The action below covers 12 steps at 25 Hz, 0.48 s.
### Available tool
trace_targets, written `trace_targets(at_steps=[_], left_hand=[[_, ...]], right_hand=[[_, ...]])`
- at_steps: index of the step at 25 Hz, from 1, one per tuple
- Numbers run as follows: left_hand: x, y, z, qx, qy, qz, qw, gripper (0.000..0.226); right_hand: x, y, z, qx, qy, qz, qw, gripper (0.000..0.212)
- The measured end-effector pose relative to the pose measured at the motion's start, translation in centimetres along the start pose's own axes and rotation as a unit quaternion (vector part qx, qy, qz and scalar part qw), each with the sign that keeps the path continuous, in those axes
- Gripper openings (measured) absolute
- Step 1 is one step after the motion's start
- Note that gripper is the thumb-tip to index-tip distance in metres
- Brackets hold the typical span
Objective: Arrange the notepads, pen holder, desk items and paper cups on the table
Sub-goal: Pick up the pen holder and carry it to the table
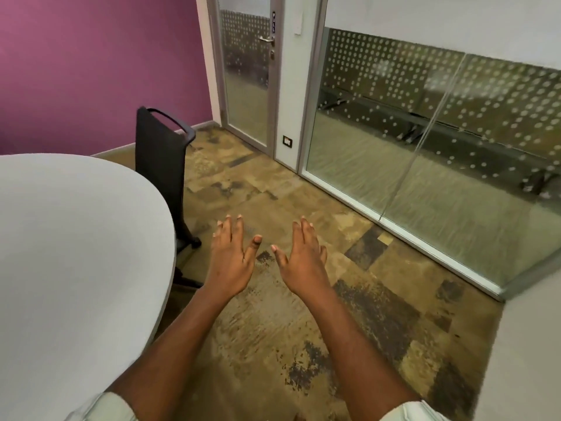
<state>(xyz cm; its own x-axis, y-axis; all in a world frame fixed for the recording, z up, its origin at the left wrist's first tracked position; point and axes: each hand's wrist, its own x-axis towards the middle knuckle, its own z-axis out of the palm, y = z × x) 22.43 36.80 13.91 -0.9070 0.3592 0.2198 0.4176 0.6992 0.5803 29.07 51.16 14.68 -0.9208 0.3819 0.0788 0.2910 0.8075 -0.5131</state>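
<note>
Where carpet (pixel 273 323) shows, both hands spread beside table (pixel 76 238), chair (pixel 161 165)

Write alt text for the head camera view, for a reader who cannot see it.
Two empty hands, left hand and right hand, reach forward with fingers spread above patchy carpet. A bare white table and black chair stand left.
</note>
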Motion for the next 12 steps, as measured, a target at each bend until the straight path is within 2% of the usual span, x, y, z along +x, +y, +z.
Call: trace_targets(at_steps=[3,7,12], left_hand=[[6.0,1.5,2.4,0.058,0.04,-0.001,0.998,0.091],[11.9,2.1,5.0,0.131,0.028,-0.01,0.991,0.086],[22.6,1.3,7.8,0.126,0.025,0.023,0.991,0.088]], right_hand=[[7.7,3.1,-2.0,-0.043,-0.006,-0.03,0.999,0.075],[14.8,5.5,-2.3,-0.061,-0.023,-0.06,0.996,0.077],[25.8,6.9,-1.0,-0.053,-0.026,-0.074,0.995,0.078]])
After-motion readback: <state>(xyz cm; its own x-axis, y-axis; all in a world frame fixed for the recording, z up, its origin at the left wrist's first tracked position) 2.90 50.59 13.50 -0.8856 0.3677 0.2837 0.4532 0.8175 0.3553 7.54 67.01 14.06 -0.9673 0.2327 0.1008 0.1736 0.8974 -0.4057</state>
